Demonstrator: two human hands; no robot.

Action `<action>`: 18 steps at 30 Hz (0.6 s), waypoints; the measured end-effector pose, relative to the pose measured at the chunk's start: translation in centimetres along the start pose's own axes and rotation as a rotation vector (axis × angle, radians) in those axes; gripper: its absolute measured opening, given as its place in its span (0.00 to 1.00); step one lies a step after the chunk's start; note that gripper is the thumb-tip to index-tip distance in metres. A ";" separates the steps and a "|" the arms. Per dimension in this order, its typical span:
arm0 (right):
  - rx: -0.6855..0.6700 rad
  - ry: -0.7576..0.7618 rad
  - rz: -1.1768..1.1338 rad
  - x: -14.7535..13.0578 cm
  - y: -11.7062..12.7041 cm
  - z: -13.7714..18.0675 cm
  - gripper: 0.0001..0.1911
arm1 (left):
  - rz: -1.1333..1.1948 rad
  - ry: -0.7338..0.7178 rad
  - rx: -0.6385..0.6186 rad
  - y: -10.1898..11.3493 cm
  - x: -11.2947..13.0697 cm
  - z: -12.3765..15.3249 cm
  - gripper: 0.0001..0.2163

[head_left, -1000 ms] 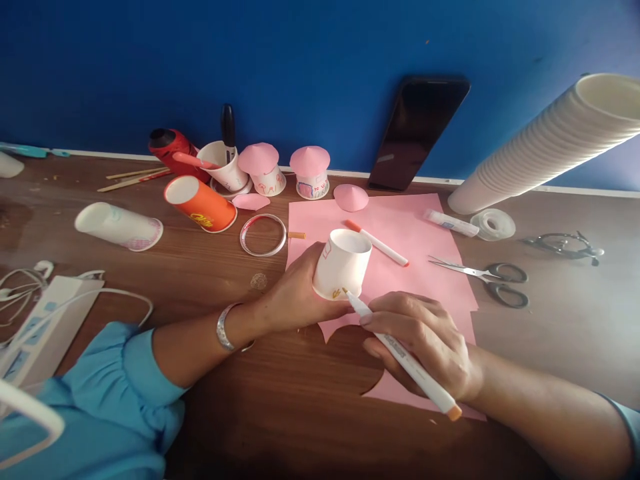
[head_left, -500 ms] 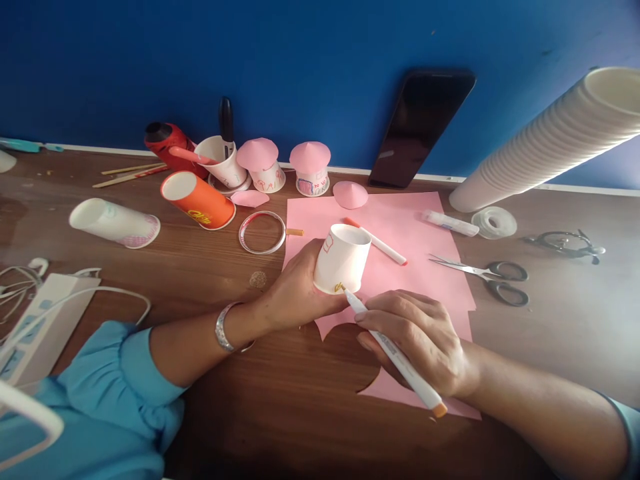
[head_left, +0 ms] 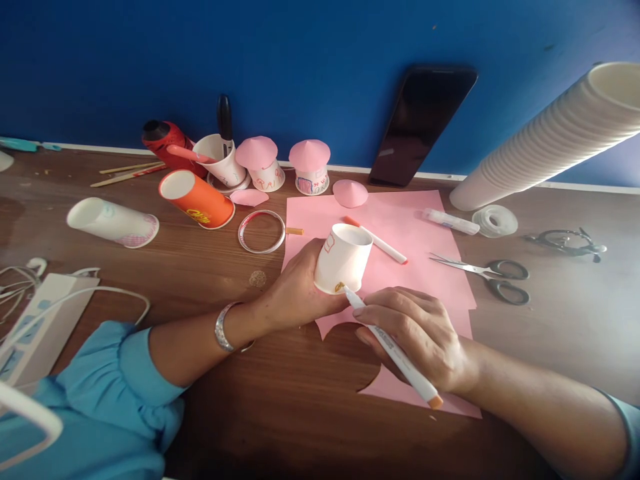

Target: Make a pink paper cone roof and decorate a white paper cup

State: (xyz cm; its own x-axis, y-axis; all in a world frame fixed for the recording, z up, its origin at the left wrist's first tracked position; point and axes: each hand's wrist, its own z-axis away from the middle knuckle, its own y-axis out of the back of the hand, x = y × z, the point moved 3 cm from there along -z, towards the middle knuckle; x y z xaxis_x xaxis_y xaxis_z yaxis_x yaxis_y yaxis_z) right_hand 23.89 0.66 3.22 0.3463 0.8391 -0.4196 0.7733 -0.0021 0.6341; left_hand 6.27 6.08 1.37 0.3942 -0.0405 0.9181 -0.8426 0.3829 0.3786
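My left hand (head_left: 300, 290) grips a small white paper cup (head_left: 345, 257), tilted with its mouth up and away, above a pink paper sheet (head_left: 400, 233). A small red outline is drawn on the cup's left side and an orange mark sits near its lower rim. My right hand (head_left: 415, 330) pinches a white marker with an orange end cap (head_left: 395, 350); its tip touches the cup at the orange mark. A silver bracelet circles my left wrist.
Scissors (head_left: 493, 277), an orange-capped pen (head_left: 377, 240), a glue stick (head_left: 450, 221) and a tape roll (head_left: 495, 220) lie right of the cup. Two pink-roofed cup houses (head_left: 310, 167), an orange cup (head_left: 197, 199), a fallen white cup (head_left: 113, 222), a ring (head_left: 261, 231), a leaning phone (head_left: 423, 123) and a cup stack (head_left: 545, 140) stand behind. A power strip (head_left: 40, 320) lies left.
The marker tip has made tiny strokes at the orange mark on the cup. Both hands have stayed almost in place; the view has shifted slightly.
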 end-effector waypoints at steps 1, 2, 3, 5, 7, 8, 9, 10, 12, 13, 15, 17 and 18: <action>0.001 0.002 0.000 0.0 0.0 0.0 0.12 | 0.000 -0.002 -0.003 0.0 0.0 0.0 0.20; 0.003 0.003 -0.001 0.0 0.0 0.0 0.12 | -0.001 -0.002 -0.005 0.0 0.0 0.0 0.20; 0.006 0.004 -0.004 0.0 0.0 0.0 0.12 | 0.000 0.000 -0.010 0.0 0.0 0.0 0.20; 0.008 0.002 -0.010 0.0 0.0 -0.1 0.13 | 0.002 0.004 -0.019 0.0 0.0 -0.1 0.20; 0.007 0.001 -0.010 0.1 0.1 -0.1 0.15 | 0.004 0.002 -0.027 0.0 -0.1 -0.1 0.19; 0.007 0.001 -0.008 0.1 0.1 -0.1 0.15 | 0.005 0.000 -0.030 0.0 -0.1 -0.1 0.19; 0.008 0.000 -0.006 0.1 0.1 -0.1 0.15 | 0.005 0.001 -0.033 0.0 -0.1 -0.1 0.19; 0.011 0.000 -0.004 0.1 0.1 -0.1 0.15 | 0.006 0.000 -0.034 0.0 -0.1 -0.1 0.19; 0.018 -0.005 0.001 0.1 0.1 0.0 0.14 | 0.011 -0.002 -0.037 0.0 -0.1 -0.1 0.19; 0.018 -0.008 0.002 0.1 0.0 0.1 0.14 | 0.014 -0.005 -0.035 0.0 -0.1 -0.1 0.18; 0.019 -0.015 0.005 0.1 0.0 0.2 0.15 | 0.016 -0.009 -0.031 0.0 -0.1 -0.1 0.18; 0.016 -0.015 0.003 0.1 -0.1 0.2 0.15 | 0.013 -0.009 -0.028 0.0 -0.2 -0.1 0.18; 0.012 -0.012 -0.001 0.0 -0.1 0.2 0.15 | 0.010 -0.007 -0.025 0.0 -0.2 0.0 0.19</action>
State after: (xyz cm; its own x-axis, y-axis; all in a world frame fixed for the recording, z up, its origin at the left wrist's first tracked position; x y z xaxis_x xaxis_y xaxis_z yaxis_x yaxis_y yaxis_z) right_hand 23.97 0.56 3.00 0.3520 0.8325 -0.4279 0.7800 -0.0082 0.6257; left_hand 6.20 6.13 1.22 0.3828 -0.0434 0.9228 -0.8373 0.4059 0.3664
